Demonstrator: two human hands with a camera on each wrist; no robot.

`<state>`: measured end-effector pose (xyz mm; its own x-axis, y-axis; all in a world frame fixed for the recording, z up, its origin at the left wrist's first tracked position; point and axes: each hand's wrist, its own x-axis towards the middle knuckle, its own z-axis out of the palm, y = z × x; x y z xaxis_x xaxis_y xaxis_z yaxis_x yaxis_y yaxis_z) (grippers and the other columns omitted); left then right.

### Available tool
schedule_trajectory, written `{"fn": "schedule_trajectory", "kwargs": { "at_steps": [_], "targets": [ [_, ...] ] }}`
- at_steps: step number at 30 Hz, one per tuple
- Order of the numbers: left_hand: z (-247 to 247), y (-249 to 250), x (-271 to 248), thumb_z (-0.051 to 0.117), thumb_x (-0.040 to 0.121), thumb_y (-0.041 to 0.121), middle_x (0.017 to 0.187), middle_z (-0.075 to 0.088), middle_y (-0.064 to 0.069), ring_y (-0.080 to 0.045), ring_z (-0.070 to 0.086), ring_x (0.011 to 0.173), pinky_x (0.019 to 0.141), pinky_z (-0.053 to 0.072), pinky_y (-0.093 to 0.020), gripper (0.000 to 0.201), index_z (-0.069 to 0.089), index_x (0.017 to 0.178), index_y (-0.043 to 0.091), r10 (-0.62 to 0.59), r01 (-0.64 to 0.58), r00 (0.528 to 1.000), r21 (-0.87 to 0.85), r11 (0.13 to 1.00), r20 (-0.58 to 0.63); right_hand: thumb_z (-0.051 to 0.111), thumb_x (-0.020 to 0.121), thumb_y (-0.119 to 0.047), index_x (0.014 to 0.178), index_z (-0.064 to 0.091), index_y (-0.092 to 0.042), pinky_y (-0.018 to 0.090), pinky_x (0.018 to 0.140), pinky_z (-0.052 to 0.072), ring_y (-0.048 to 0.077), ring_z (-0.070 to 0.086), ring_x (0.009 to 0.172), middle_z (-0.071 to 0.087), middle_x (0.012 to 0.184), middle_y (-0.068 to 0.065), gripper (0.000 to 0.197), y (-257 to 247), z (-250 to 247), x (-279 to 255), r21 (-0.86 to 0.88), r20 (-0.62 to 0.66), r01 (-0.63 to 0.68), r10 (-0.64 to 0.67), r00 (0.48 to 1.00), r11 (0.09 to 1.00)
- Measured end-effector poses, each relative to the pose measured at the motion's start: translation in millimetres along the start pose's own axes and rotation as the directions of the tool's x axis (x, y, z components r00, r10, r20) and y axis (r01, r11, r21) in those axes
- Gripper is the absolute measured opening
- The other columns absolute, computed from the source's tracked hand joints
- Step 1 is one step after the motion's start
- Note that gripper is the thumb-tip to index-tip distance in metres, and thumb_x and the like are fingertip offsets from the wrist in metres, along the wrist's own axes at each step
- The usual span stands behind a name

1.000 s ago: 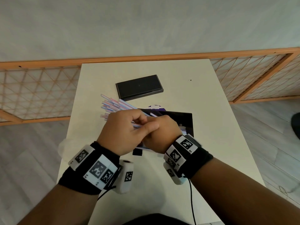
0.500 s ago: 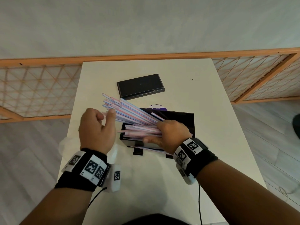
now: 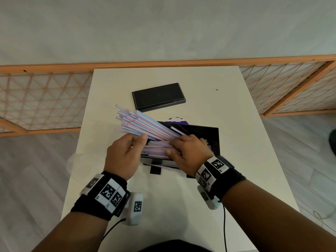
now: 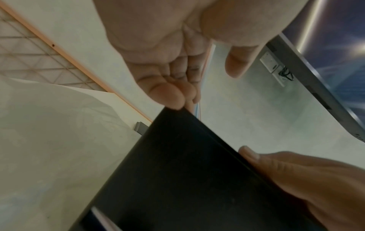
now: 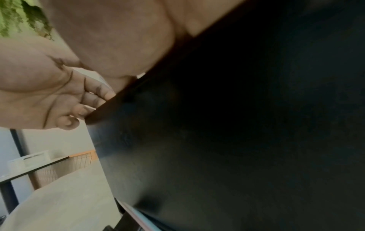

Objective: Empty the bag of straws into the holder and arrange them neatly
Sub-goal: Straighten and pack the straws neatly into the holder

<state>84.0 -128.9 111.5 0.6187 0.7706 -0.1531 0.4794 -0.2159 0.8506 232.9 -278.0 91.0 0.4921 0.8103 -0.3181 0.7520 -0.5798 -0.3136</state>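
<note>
The straws, striped pink, blue and white, lie half in and half out of the black holder at the centre of the head view. Their right ends sit inside it while the left ends fan up and out toward the upper left of the frame, past the holder's edge.

A second ago both hands were bunched together over the bundle. Half a second ago the left hand had pulled away to the left, clear of the straws. Now it is back at the fan, with its thumb and fingertips closing on the near straws at the holder's left edge. The grip looks like a light pinch, though the left wrist view shows only a strand or two by the fingers. The right hand has stayed put, its fingers spread flat and pressing the pile down into the holder.

This suggests the emptying is done and the tidying is under way: the fanned ends most likely need to be gathered and pushed right until they drop inside. One stray straw lies along the holder's near side, below the right hand, and will probably need collecting.

A black lid-like box rests above the holder on the white table.
</note>
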Motion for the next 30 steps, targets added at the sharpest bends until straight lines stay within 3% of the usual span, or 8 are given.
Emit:
{"fn": "schedule_trajectory", "kwargs": {
  "at_steps": [5,8,13,17,20,22,25,30],
  "targets": [
    [1,1,1,0.054,0.096,0.056,0.079,0.076,0.004,-0.02,0.068,0.073,0.071,0.059,-0.051,0.042,0.073,0.082,0.021,0.043,-0.044,0.999,0.039,0.998,0.022,0.036,0.098,-0.051,0.132,0.055,-0.037,0.047,0.106,0.033,0.021,0.042,0.129,0.052,0.137,-0.011,0.041,4,1,2,0.071,-0.015,0.045,-0.044,0.999,0.996],
    [4,3,-2,0.049,0.087,0.064,0.07,0.072,0.003,-0.014,0.067,0.071,0.07,0.055,-0.038,0.052,0.07,0.075,0.018,0.115,-0.117,0.993,0.083,0.99,0.028,0.024,0.084,-0.076,0.138,0.046,-0.033,0.05,0.11,0.029,0.024,0.04,0.133,0.048,0.143,-0.006,0.073,3,-1,5,0.033,0.049,-0.023,0.022,0.999,0.999],
    [18,25,-7,0.072,0.092,0.029,0.056,0.062,0.004,-0.007,0.058,0.056,0.056,0.04,-0.012,0.03,0.064,0.066,0.017,0.204,-0.21,0.977,0.102,0.972,0.06,0.014,0.066,-0.094,0.138,0.043,-0.028,0.057,0.108,0.027,0.029,0.043,0.128,0.048,0.141,0.002,0.101,-5,-5,3,-0.075,0.118,-0.085,0.094,0.989,0.994],
    [39,47,0,0.074,0.085,0.027,0.078,0.072,0.01,-0.007,0.067,0.07,0.075,0.058,-0.033,0.009,0.067,0.089,0.025,0.124,-0.127,0.986,0.017,0.992,0.114,0.022,0.052,-0.1,0.139,0.04,-0.03,0.061,0.107,0.025,0.029,0.046,0.126,0.049,0.137,0.001,0.113,-4,-3,1,-0.088,0.137,-0.081,0.092,0.986,0.993],
    [51,64,7,0.07,0.09,0.028,0.121,0.067,0.007,-0.014,0.064,0.103,0.086,0.044,-0.025,0.045,0.053,0.131,0.024,0.097,-0.124,0.978,0.14,0.982,0.183,0.041,0.053,-0.098,0.146,0.031,-0.032,0.063,0.11,0.022,0.03,0.043,0.131,0.047,0.143,0.0,0.115,-1,-8,-3,-0.093,0.198,-0.08,0.097,0.975,0.992],
    [57,71,15,0.067,0.092,0.025,0.133,0.06,-0.001,-0.019,0.06,0.112,0.087,0.037,-0.022,0.056,0.043,0.143,0.022,0.083,-0.129,0.974,0.212,0.969,0.212,0.049,0.055,-0.094,0.147,0.028,-0.034,0.062,0.11,0.023,0.03,0.041,0.134,0.047,0.144,-0.002,0.112,2,-12,-6,-0.097,0.23,-0.097,0.117,0.966,0.991],
    [69,70,28,0.064,0.093,0.02,0.124,0.063,-0.007,-0.022,0.06,0.11,0.085,0.041,-0.025,0.053,0.046,0.143,0.017,0.063,-0.164,0.957,0.351,0.922,0.282,0.054,0.057,-0.09,0.149,0.026,-0.037,0.062,0.111,0.023,0.029,0.039,0.136,0.046,0.145,-0.004,0.11,6,-15,-9,-0.089,0.245,-0.106,0.125,0.961,0.99],
    [80,67,41,0.063,0.092,0.012,0.107,0.072,-0.008,-0.026,0.067,0.1,0.083,0.05,-0.028,0.027,0.067,0.119,0.013,0.097,-0.209,0.956,0.409,0.888,0.278,0.059,0.059,-0.086,0.146,0.027,-0.042,0.061,0.11,0.023,0.028,0.042,0.133,0.05,0.14,-0.005,0.102,6,-15,-11,-0.031,0.232,-0.117,0.121,0.965,0.993]
  ]
}}
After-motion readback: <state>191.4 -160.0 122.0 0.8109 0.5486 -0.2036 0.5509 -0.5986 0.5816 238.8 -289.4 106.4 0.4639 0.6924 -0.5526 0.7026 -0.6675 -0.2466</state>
